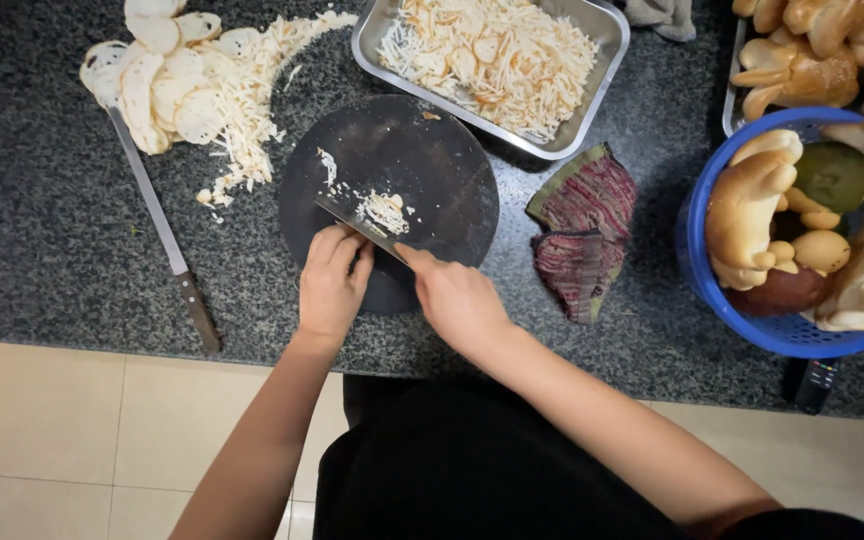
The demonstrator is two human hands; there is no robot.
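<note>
Fingers of the right hand [457, 300] close around the handle of a knife [362, 228], the blade angled up and left across a round dark board [432, 170]. The handle itself is hidden inside the fist, so the exact grip cannot be told. The left hand [332, 282] lies on the board's near edge, its fingers curled together with the tips just behind the blade; whether they pin anything is not visible.

Just beyond the blade sits a small heap of pale shreds [384, 212], near the board's middle, with a thin smear of scraps [327, 165] further up and left. The shreds look light, soft and loose, likely moist enough to cling to steel and skin; they would scatter if pushed fast and are best gathered by scooping under the heap with the flat of the blade or pinching the pile from both sides. The knife looks thin, stiff and sharp, to be taken by the handle only.

Outward on the speckled counter [42, 230], a pile of white slices [157, 85] trails into more shreds at upper left, with a second long knife [157, 220] lying beside it, handle toward the counter's edge. A steel tray [602, 75] heaped with shreds stands just behind the board. To the right lies a folded purple cloth [582, 225], then a blue basket [697, 260] of pale, knobbly roots, more of which fill a tray at the top right corner.
</note>
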